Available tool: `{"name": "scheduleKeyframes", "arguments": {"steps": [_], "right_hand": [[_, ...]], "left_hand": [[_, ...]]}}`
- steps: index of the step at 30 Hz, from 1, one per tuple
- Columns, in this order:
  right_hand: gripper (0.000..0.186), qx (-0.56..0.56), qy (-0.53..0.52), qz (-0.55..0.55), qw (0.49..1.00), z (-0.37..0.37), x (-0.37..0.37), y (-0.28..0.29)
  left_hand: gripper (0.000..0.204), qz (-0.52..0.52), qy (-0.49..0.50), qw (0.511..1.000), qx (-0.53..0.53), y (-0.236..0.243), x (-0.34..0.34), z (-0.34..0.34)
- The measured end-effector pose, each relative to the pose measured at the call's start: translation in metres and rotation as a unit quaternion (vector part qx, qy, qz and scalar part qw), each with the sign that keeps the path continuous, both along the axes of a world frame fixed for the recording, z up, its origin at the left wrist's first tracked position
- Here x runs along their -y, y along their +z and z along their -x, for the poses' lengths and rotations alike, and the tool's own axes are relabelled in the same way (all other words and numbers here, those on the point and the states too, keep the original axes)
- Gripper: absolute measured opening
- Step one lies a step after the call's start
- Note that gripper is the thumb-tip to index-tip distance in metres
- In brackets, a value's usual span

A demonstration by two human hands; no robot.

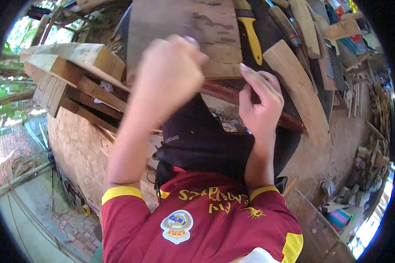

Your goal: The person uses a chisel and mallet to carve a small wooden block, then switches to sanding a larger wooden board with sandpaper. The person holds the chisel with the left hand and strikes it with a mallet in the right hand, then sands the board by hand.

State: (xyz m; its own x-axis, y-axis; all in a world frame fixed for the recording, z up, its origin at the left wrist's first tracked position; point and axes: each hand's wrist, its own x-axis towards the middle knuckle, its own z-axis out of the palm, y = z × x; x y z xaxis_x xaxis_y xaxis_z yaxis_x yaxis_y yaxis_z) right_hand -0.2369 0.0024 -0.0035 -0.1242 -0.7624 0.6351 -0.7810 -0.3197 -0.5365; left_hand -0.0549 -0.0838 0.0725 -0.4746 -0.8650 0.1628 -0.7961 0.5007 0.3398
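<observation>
A flat wooden board [217, 44] with dark grain patches lies on the dark work surface in front of me. My left hand [169, 72] is closed in a fist over the board's near left part and blurred by motion. A small dark shape shows beside its fingers; what it holds, if anything, I cannot make out. At the board's near right corner is my right hand [263, 98], empty, its thumb apart and its other fingers bent. Its index fingertip is close to the corner; whether it touches, I cannot tell. A yellow-handled brush [250, 35] lies right of the board.
A curved wooden piece [298, 92] lies at the right, sticking out over the work surface's near edge. Several long tools and wood strips [305, 28] lie beyond it. Stacked thick timber pieces [81, 70] stand at the left. Wood scraps [346, 193] lie on the floor at right.
</observation>
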Motion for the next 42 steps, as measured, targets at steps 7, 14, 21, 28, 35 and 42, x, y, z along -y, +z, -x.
{"name": "scheduleKeyframes", "arguments": {"steps": [7,14,21,28,35,42], "right_hand": [[0.046,0.003,0.025,-0.008,1.000,0.004,-0.001,-0.002],[0.045,0.016,0.025,0.001,1.000,0.002,0.000,-0.001],[0.041,0.008,0.008,-0.016,1.000,0.002,-0.002,-0.002],[0.039,0.013,0.021,-0.018,1.000,0.001,-0.001,0.001],[0.040,0.023,0.026,-0.001,0.999,0.000,0.001,-0.001],[0.042,0.015,0.027,-0.002,1.000,0.003,0.001,-0.002]], "left_hand": [[0.017,-0.045,0.066,0.997,-0.005,0.003,-0.007,-0.016],[0.027,0.057,0.132,0.986,0.089,0.000,0.044,-0.031],[0.027,-0.019,-0.124,0.990,-0.061,-0.012,0.020,0.032],[0.025,0.015,0.051,0.997,0.056,-0.008,0.031,0.030],[0.028,0.068,0.121,0.986,0.093,-0.004,0.080,-0.035],[0.023,-0.028,-0.053,0.998,-0.025,-0.004,-0.015,-0.001]]}}
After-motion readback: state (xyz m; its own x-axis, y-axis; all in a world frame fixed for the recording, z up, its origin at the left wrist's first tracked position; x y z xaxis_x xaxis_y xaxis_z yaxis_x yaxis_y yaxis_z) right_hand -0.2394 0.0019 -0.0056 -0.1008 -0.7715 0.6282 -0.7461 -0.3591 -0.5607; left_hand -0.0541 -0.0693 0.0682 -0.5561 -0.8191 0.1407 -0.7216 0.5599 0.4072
